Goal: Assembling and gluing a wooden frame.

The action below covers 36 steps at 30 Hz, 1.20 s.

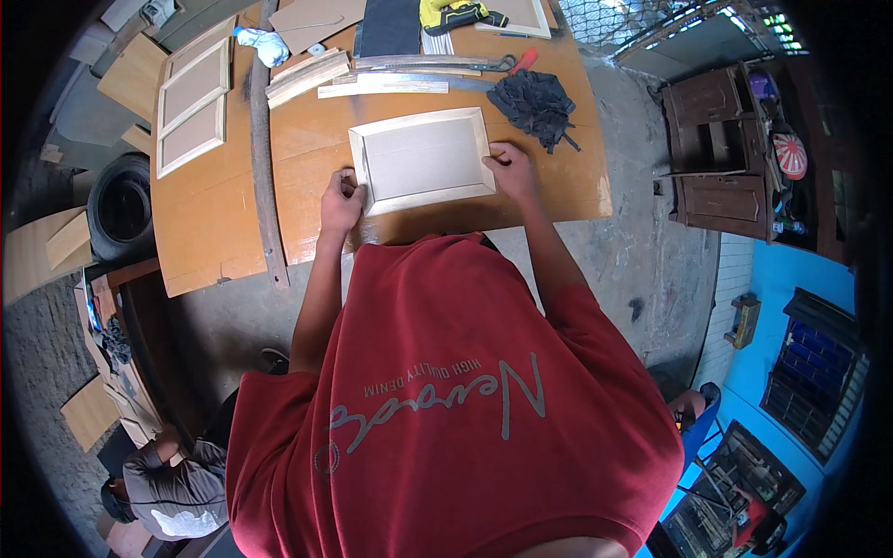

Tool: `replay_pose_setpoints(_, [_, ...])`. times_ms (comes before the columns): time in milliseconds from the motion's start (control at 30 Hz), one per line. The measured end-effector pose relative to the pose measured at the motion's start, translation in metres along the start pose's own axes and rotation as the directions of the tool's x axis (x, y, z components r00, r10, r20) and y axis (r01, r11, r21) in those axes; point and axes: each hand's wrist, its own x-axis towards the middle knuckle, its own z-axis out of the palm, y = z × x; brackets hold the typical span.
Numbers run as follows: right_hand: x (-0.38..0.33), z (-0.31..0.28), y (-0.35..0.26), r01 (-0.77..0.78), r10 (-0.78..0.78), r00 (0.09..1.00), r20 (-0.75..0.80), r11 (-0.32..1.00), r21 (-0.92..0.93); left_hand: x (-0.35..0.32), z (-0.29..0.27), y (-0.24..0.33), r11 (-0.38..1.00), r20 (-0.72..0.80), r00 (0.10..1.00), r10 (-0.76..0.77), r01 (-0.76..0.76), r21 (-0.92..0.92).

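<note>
A pale wooden picture frame point(430, 198) with a light grey-beige panel point(423, 158) inside it is at the near edge of the table. My left hand point(342, 200) pinches its left side close to the lower corner. On the opposite side, my right hand point(513, 172) grips the right edge with thumb and fingers. Beyond the frame lie light wood strips point(381, 89) and a handsaw point(437, 64). A crumpled black cloth point(532, 104) rests just past my right hand.
Several joined frames point(193, 100) lie at the table's left, beyond a long dark bar point(263, 177). At the back are a yellow-black power tool point(451, 16) and a white-blue bundle point(263, 45). A tyre point(121, 205) stands left of the table point(209, 265). Another person point(177, 488) sits at lower left.
</note>
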Motion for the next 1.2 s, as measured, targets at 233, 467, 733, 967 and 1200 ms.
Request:
replay_pose_setpoints(233, [-0.001, 0.0, -0.003, 0.001, -0.001, 1.0, -0.01, 1.0, 0.009, 0.0, 0.0, 0.0, 1.0, 0.008, 1.0, -0.003, 0.003, 0.007])
replay_pose_setpoints(467, [-0.002, -0.001, -0.004, 0.008, -0.008, 1.0, -0.005, 1.0, 0.004, -0.002, -0.002, 0.003, 1.0, 0.004, 1.0, -0.004, 0.004, 0.003])
replay_pose_setpoints(733, [-0.002, 0.0, -0.001, -0.02, 0.02, 1.0, -0.001, 1.0, 0.018, -0.002, -0.002, 0.004, 1.0, 0.002, 1.0, 0.005, -0.005, 0.019])
replay_pose_setpoints(967, [0.0, 0.001, 0.0, -0.024, 0.024, 1.0, 0.005, 1.0, 0.007, 0.0, 0.0, -0.001, 1.0, -0.006, 1.0, -0.002, 0.002, 0.0])
replay_pose_setpoints(1200, [0.0, 0.003, 0.003, -0.02, 0.02, 1.0, -0.009, 1.0, 0.004, -0.001, -0.002, 0.002, 0.999, -0.007, 1.0, 0.021, -0.021, 0.026])
